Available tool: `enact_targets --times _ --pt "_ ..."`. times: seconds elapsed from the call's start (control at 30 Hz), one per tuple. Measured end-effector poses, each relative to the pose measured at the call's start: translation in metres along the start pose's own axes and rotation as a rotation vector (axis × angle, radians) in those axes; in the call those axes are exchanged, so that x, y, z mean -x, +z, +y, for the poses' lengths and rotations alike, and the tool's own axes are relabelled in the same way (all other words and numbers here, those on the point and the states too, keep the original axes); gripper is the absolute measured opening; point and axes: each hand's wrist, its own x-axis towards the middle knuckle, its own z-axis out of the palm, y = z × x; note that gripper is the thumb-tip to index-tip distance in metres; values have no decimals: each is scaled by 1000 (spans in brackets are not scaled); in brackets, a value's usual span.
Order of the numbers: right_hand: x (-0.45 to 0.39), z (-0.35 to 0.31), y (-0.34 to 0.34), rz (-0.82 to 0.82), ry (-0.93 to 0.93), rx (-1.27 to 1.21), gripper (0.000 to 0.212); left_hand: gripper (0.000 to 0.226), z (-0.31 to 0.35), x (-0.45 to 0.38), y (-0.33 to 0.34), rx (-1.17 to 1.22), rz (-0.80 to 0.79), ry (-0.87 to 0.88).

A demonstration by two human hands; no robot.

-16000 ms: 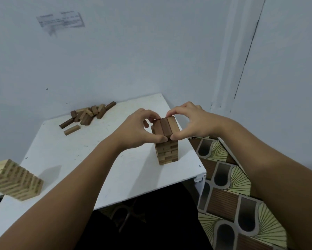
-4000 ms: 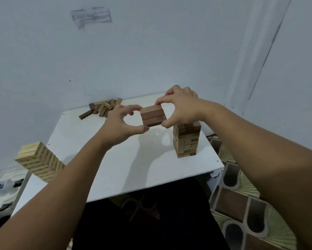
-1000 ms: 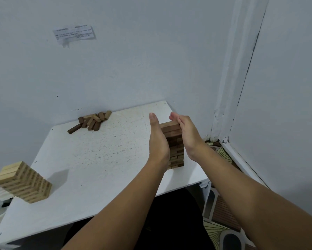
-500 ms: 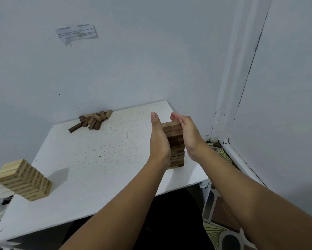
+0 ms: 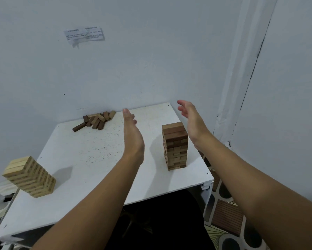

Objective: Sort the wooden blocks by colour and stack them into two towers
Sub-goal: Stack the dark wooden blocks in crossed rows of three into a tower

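Observation:
A dark brown block tower [image 5: 175,145] stands upright near the right edge of the white table [image 5: 97,159]. My left hand [image 5: 132,132] hovers to its left with straight fingers, palm facing the tower, not touching it. My right hand [image 5: 191,118] is held flat just right of and behind the tower top, also apart from it. A light wood tower [image 5: 30,176] stands at the table's near left. A loose pile of brown blocks [image 5: 95,120] lies at the back by the wall.
The table sits in a corner, with white walls close behind and to the right. A paper note [image 5: 84,35] is stuck on the back wall. Patterned floor [image 5: 229,213] shows to the right of the table.
Both hands were pressed flat against the sides of the dark tower. They have now spread apart and lifted off it. The tower stands on its own.

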Motion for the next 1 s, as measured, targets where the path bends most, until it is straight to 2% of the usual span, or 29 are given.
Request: enact_targets --times 0.1,0.17,0.2,0.27,0.33,0.4,0.47,0.63,0.83,1.0 --pt "-8 -21 15 7 -148 307 43 43 7 -19 -30 -148 55 125" --pt "-13 -33 30 -31 -253 615 43 23 6 -35 -58 -397 88 264" --pt "-15 -39 40 -70 -296 767 45 19 4 -44 -74 -553 94 330" --pt "-17 -47 64 -173 -349 995 48 27 0 -61 -105 -892 82 368" --pt "-18 -49 91 -262 -371 1133 51 46 -1 -70 -134 -1196 50 273" --pt "-19 -46 120 -321 -392 1216 50 55 -1 -71 -158 -1361 18 229" --pt "-21 -37 148 -375 -386 1251 48 55 -6 -75 -178 -1408 9 241" --pt "-32 14 205 -468 -302 1244 43 49 -33 -96 -203 -1337 -23 176" --pt "-72 69 245 -457 -267 1224 45 48 -57 -156 -207 -1275 -2 123" --pt "-127 88 269 -404 -296 1234 52 54 -62 -220 -201 -1282 60 128"
